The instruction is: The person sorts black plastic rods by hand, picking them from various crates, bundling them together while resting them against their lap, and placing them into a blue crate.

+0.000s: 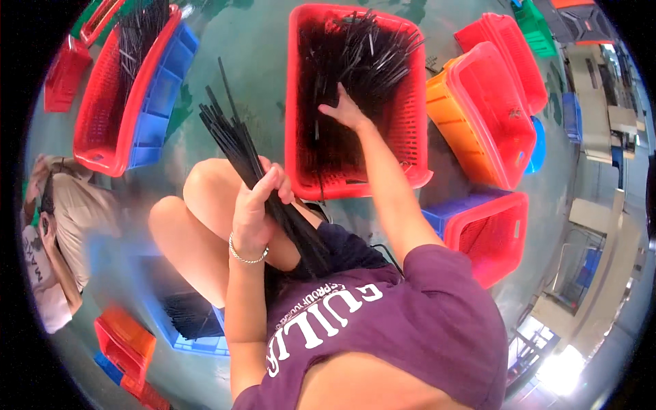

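Note:
My left hand (263, 195) is closed round a bundle of thin black strips (236, 140), held at a slant over my lap. The bundle's far ends fan out slightly, and its near ends rest against my dark shorts. My right hand (347, 113) reaches into a red basket (418, 130) in front of me. Its thumb and a finger are spread apart, with the other fingers partly out of sight. Just beyond the fingertips lies a loose heap of similar black strips (372, 58) inside that basket.
At left, a red basket (123, 147) of black strips leans beside a blue crate (160, 89). Orange (454, 123) and red (502, 102) baskets stand at right, another red basket (492, 239) nearer. A blue crate (198, 345) with black strips sits by my left arm. Another person (61, 232) sits far left.

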Available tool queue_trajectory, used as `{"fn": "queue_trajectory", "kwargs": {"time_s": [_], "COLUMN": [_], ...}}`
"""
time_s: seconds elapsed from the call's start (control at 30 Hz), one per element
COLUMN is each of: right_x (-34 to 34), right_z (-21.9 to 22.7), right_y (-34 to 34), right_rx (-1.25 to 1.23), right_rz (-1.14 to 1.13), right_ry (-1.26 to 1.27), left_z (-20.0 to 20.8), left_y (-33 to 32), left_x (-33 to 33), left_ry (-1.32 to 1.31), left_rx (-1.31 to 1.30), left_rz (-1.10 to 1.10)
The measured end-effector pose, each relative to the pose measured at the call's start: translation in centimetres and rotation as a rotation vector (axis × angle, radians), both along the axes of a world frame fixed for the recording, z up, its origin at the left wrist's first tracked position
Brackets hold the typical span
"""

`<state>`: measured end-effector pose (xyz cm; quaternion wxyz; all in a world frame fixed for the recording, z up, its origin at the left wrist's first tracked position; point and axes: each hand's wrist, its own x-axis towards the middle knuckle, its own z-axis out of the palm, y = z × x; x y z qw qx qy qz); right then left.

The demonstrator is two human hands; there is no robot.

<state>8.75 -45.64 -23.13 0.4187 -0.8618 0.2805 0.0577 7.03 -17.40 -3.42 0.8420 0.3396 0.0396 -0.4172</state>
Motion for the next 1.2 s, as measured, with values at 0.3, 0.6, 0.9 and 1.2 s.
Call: {"fn": "queue_trajectory", "kwargs": {"time_s": [0.3, 0.6, 0.9, 1.2], "right_x": [-0.4, 2.3, 3.9, 2.2], "right_z": [-0.3, -2.1, -3.0, -0.6], "right_y": [2.1, 1.2, 2.7, 0.0], "right_rx": [-0.127, 0.006, -0.049, 0.055], "right_rz": [0.192, -0.325, -0.369, -0.136], "right_ry": [-0.023, -0.122, 0.045, 0.017], "left_z": [0.4, 0.4, 0.7, 0.7], "left_y": [-0.6, -2.0, -1.8, -1.6], "left_x": [0.2, 0.6, 0.6, 0.6], "left_ry": [0.018, 0.009, 0.038, 0.001], "left_rx": [0.037, 0.118, 0.178, 0.173], "left_rz": [-0.012, -0.059, -0.017, -0.021]}}
